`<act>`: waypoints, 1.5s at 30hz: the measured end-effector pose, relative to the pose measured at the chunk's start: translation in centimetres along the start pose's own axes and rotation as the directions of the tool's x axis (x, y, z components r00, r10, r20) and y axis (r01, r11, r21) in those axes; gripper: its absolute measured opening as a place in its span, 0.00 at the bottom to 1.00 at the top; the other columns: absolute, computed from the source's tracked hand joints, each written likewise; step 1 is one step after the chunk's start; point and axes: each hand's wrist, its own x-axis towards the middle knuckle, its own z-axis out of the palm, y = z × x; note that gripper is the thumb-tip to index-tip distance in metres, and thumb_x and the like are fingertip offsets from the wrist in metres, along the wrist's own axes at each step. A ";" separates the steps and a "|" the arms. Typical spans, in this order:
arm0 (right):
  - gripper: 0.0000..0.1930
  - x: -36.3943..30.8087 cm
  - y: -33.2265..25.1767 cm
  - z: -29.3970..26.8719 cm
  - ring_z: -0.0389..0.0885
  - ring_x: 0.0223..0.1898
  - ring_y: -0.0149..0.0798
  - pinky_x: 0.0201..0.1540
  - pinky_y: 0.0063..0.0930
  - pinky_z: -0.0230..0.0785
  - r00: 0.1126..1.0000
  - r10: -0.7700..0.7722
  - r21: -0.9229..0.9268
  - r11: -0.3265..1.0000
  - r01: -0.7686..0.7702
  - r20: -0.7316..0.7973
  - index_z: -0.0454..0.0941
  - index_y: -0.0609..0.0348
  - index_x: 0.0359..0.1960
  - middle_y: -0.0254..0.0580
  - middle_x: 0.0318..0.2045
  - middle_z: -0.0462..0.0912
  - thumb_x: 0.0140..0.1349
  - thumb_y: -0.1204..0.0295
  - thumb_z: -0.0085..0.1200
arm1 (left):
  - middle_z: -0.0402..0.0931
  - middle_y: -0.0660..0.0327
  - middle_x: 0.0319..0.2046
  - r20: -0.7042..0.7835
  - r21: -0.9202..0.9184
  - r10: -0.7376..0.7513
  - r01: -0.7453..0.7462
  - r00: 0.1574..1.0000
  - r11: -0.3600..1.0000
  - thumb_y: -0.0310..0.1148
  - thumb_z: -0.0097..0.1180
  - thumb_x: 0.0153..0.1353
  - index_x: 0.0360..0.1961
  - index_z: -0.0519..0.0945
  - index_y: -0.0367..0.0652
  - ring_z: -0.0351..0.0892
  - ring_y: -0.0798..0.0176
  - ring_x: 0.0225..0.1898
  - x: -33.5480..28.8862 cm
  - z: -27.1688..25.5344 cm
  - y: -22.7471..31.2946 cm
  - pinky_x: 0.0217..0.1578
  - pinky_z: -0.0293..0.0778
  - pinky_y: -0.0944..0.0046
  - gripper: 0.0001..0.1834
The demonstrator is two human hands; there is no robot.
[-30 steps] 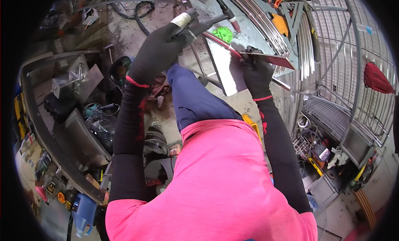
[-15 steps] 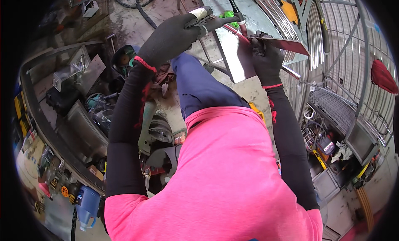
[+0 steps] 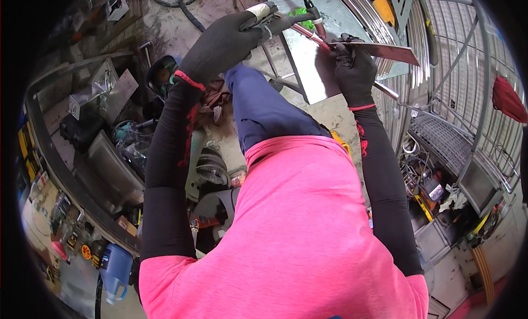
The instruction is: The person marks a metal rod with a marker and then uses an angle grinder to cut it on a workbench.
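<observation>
My left hand (image 3: 225, 47), in a dark glove with pale tape on a finger, is closed on a welding torch (image 3: 315, 14). The torch's reddish cup points down close to a shiny metal tube (image 3: 387, 91). On the tube's other side, my right hand (image 3: 355, 74), also gloved, pinches a thin flat metal plate (image 3: 393, 53) near its left end. That end sits near the torch cup; whether plate and tube touch, I cannot tell. Under them lies a bright sheet-metal surface (image 3: 311, 71). The right fingertips are partly hidden by the plate.
Beyond the hands lie several long metal tubes (image 3: 421, 55) and a green crumpled item (image 3: 301, 14). A metal frame (image 3: 41, 126) with scrap and tools stands at left, near a blue jug (image 3: 115, 269). At right is a wire mesh rack (image 3: 440, 137).
My left hand has shifted slightly left and up. The plate in my right hand has moved a little to the right, while the torch cup stays near its left end.
</observation>
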 end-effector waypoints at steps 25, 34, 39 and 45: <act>0.11 -0.2 0.9 0.3 0.93 0.36 0.54 0.39 0.44 0.83 0.991 -0.130 -0.077 0.988 0.131 0.012 0.93 0.50 0.49 0.48 0.38 0.93 0.74 0.61 0.66 | 0.86 0.46 0.31 -0.033 0.121 0.078 -0.074 0.996 0.990 0.43 0.61 0.73 0.63 0.85 0.38 0.88 0.51 0.30 -0.9 0.5 1.0 0.37 0.81 0.52 0.24; 0.12 -0.3 0.8 0.1 0.93 0.36 0.53 0.39 0.43 0.84 0.995 -0.089 -0.071 0.993 0.092 0.039 0.93 0.52 0.50 0.48 0.38 0.93 0.74 0.61 0.66 | 0.88 0.41 0.41 -0.019 0.162 0.090 -0.086 0.996 0.983 0.43 0.59 0.75 0.67 0.81 0.36 0.90 0.45 0.39 -1.2 0.5 1.1 0.46 0.81 0.51 0.27; 0.13 -0.3 1.1 0.3 0.94 0.38 0.52 0.40 0.43 0.84 0.991 -0.137 -0.070 0.988 0.136 0.002 0.92 0.52 0.51 0.48 0.39 0.93 0.73 0.60 0.67 | 0.88 0.39 0.45 -0.007 0.179 0.078 -0.076 0.997 0.981 0.44 0.60 0.75 0.71 0.80 0.39 0.91 0.44 0.44 -1.2 0.6 0.8 0.50 0.82 0.51 0.29; 0.13 -0.4 1.2 0.3 0.94 0.39 0.52 0.40 0.42 0.84 0.990 -0.139 -0.083 0.987 0.140 0.013 0.92 0.53 0.52 0.48 0.40 0.94 0.73 0.61 0.68 | 0.89 0.40 0.45 -0.024 0.210 0.062 -0.055 0.998 0.976 0.44 0.61 0.75 0.71 0.80 0.39 0.91 0.43 0.43 -1.0 0.9 0.5 0.49 0.82 0.50 0.29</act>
